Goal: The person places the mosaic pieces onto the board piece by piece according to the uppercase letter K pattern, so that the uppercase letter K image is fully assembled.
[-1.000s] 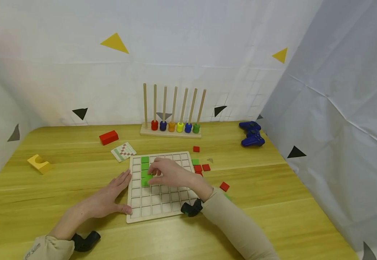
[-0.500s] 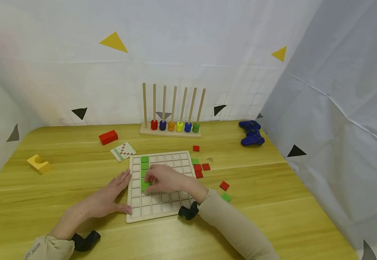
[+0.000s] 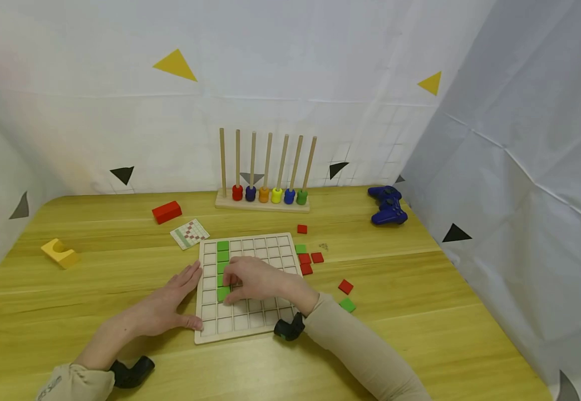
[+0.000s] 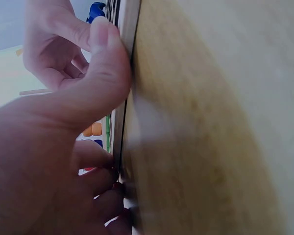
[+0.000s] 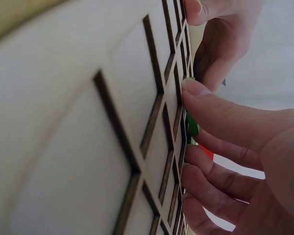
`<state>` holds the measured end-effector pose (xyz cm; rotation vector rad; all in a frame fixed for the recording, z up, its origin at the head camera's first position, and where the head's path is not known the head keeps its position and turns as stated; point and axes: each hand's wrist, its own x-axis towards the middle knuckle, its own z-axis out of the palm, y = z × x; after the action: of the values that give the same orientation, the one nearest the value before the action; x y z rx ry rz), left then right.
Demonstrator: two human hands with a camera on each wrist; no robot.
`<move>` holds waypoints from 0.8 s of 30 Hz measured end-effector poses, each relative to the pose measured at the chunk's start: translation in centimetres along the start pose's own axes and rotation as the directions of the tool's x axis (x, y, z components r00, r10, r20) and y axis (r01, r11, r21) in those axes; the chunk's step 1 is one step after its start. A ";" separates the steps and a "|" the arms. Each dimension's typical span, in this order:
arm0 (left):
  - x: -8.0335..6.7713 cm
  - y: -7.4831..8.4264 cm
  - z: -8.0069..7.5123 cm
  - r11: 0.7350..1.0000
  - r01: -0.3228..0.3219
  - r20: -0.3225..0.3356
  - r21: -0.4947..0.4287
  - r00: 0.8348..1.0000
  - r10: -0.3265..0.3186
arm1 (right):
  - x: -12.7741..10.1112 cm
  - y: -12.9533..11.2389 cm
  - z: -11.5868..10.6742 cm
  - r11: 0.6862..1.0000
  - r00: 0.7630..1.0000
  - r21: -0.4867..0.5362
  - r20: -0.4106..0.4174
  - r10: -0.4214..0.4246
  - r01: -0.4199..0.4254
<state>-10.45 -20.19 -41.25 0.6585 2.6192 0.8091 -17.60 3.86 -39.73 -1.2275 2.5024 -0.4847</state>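
A pale wooden grid board [image 3: 241,322] lies on the table. My left hand [image 3: 162,309] rests against its left edge, fingers extended and thumb near the front corner. Over the board, my right hand [image 3: 257,278] pinches a green square tile [image 3: 223,294] at the lower end of a column of green tiles [image 3: 223,256]. In the right wrist view the thumb [image 5: 206,95] presses on that tile [image 5: 192,125], which stands slightly tilted out of its cell. The other fingertips touch the grid. The right hand covers some cells in the head view.
Loose red tiles [image 3: 318,257] and a green tile [image 3: 348,304] lie right of the board. A pattern card [image 3: 190,234], red block [image 3: 167,212] and yellow arch block [image 3: 60,253] are at left. Behind stand a bead rack [image 3: 262,204] and blue game controller [image 3: 388,206].
My right hand has shifted slightly toward the front of the board, and the green tile has come down with it to the column's lower end. The left hand has stayed put.
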 end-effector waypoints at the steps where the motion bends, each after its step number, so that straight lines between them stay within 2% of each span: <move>1: 0.0 0.0 0.0 1.000 0.000 0.001 0.002 1.000 0.000 | 0.0 0.0 0.0 1.000 1.000 -0.002 -0.003 0.001 -0.001; 13: 0.0 0.0 0.1 1.000 0.003 0.001 0.012 1.000 -0.003 | -0.1 0.1 0.0 0.999 0.999 0.010 -0.002 0.036 -0.036; 24: -0.1 0.1 0.0 1.000 0.000 0.002 0.001 1.000 0.000 | -0.1 0.2 0.0 1.000 1.000 -0.005 0.002 0.021 -0.021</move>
<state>-10.37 -20.16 -41.13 0.6592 2.6176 0.8070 -17.70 4.05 -39.79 -1.2011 2.5135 -0.4724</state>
